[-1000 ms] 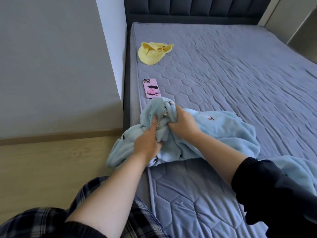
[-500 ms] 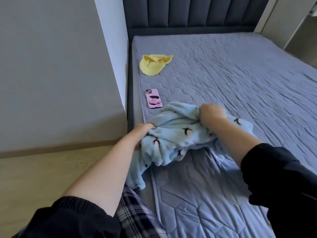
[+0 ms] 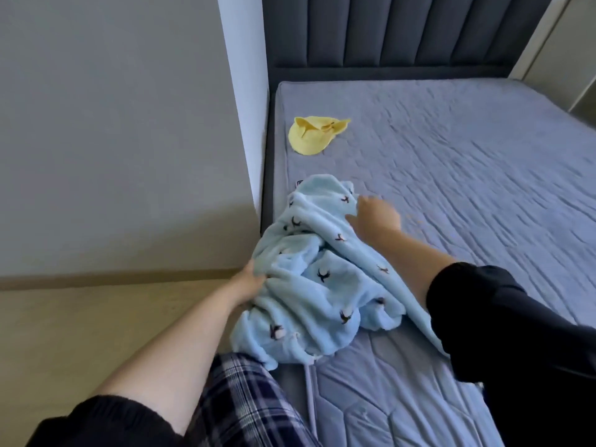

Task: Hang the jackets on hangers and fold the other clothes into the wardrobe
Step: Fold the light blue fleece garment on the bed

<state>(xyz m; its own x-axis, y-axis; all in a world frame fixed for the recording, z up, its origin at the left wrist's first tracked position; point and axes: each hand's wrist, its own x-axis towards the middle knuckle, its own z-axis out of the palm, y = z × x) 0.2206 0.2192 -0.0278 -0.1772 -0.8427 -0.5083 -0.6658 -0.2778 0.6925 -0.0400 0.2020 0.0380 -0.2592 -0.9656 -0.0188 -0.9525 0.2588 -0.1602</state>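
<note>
A light blue fleece garment (image 3: pixel 322 279) with small dark bird prints lies bunched at the left edge of the bed (image 3: pixel 451 195). My left hand (image 3: pixel 250 279) grips its left side over the bed's edge. My right hand (image 3: pixel 375 217), blurred by motion, rests on the garment's far right part; whether its fingers hold the cloth is unclear. A small yellow garment (image 3: pixel 311 135) lies farther up the mattress, near the headboard.
A grey wall panel (image 3: pixel 129 140) stands left of the bed, with wooden floor (image 3: pixel 80 333) below it. The dark padded headboard (image 3: pixel 403 33) closes the far end. A phone's corner (image 3: pixel 299 182) peeks out from under the blue garment. My plaid trouser leg is at the bottom.
The blue garment was spread and pulled farther up the bed, and it now covers the pink phone. My right hand moved up and right; my left hand stayed on the left side.
</note>
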